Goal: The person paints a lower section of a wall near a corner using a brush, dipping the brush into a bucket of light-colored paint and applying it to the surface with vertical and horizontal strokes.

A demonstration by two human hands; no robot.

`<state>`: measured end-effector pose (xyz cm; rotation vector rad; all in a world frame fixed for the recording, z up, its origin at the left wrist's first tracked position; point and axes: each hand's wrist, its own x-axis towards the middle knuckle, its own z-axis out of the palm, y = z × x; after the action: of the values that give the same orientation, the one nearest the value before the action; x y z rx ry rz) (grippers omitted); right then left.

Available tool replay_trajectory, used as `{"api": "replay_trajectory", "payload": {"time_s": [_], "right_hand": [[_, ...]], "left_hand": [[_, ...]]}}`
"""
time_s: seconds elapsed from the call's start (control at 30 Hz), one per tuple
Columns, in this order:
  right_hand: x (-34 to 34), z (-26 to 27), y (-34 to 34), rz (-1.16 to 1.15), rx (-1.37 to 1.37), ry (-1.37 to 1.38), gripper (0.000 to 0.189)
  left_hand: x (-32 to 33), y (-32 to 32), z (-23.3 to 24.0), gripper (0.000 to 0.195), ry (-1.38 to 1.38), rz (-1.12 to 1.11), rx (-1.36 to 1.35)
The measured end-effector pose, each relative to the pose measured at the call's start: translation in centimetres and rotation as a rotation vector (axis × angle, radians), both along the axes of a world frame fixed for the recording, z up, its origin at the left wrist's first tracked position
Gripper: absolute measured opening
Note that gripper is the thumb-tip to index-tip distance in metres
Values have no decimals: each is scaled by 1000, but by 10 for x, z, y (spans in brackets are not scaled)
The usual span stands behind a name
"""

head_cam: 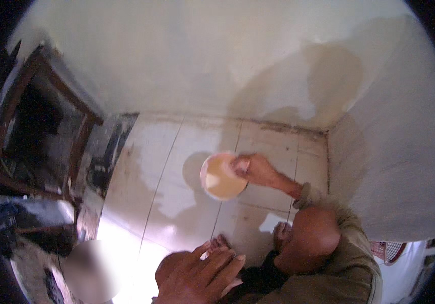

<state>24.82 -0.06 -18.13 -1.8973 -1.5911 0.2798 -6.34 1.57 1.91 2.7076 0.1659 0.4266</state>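
My right hand (253, 170) reaches out over the floor and grips the right rim of a round bowl (223, 176). The inside of the bowl looks yellowish-orange with a bright patch; whether that is liquid or the bowl's own colour I cannot tell. A shadow falls to its left on the tiles, and the gap between bowl and floor is unclear. My left hand (202, 275) lies over my left knee, its fingers apart. Something pale shows beneath those fingers, too blurred to name. My bare knee (314, 239) and toes (282, 231) are below my right arm.
White floor tiles (191, 148) run up to a pale wall (187, 57) ahead and another wall (396, 159) on the right. A dark wooden frame (79, 152) stands at left. A blurred patch (92, 271) hides the lower left. A red plastic basket (388, 250) is at lower right.
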Motion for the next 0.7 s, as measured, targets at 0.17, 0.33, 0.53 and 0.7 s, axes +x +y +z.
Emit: {"api": "replay_trajectory", "payload": {"time_s": [0.17, 0.33, 0.53, 0.7], "right_hand": [[9, -33, -23, -134, 93, 844, 22], [6, -50, -56, -444, 56, 1399, 25], [31, -61, -63, -426, 297, 1662, 26], [76, 35, -6, -402, 548, 924, 25]], "left_hand": [[1, 0, 4, 40, 151, 60, -39], [7, -7, 10, 36, 163, 123, -23], [17, -16, 3, 42, 186, 111, 105], [25, -38, -19, 35, 104, -35, 280]]}}
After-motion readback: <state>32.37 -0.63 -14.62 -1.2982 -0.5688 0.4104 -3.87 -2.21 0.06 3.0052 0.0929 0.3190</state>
